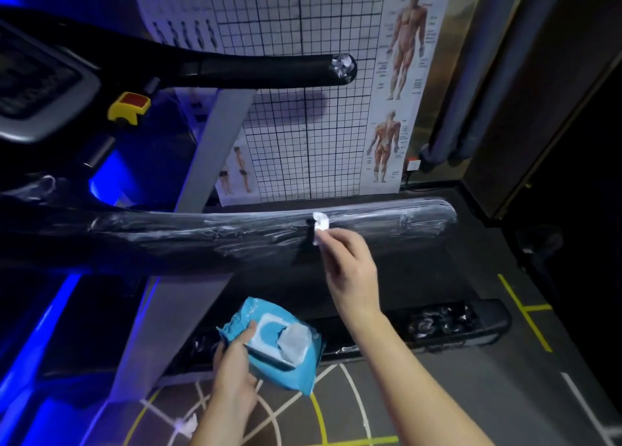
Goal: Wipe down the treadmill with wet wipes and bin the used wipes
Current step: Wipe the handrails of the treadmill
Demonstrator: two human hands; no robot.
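Wipe (320, 224), small, white and bunched, lies against the upper face of the near handrail (218, 240) of the treadmill, towards its free end. The right hand (350, 267) pinches the wipe between thumb and fingertips, the forearm reaching up from the lower right, wrist straight, remaining fingers loosely curled beneath. The handrail is black and wrapped in clear film that shows white streaks along its length.

The left hand (235, 371) sits low and nearer the body, gripping a blue wet-wipe pack (289, 371) from below, thumb laid on its top edge. The pack's white flap stands open and a sheet protrudes from the opening.

Beyond the near handrail runs a second black handrail (262, 70), its end cap wrapped in crinkled film. At far left are the console (30, 82), cut off by the frame edge, and a yellow safety key (129, 107) with a red top. A grey upright (215, 149) passes behind the near handrail. A gridded wall chart (303, 125) with anatomy figures fills the background.

Below the right forearm lies the treadmill's black side rail (454, 321), partly covered by the arm. The floor (420, 395) carries yellow and white markings; a small white crumpled scrap (185, 423) lies on it at lower left, its nature unclear. The console's display is too blurred to read.
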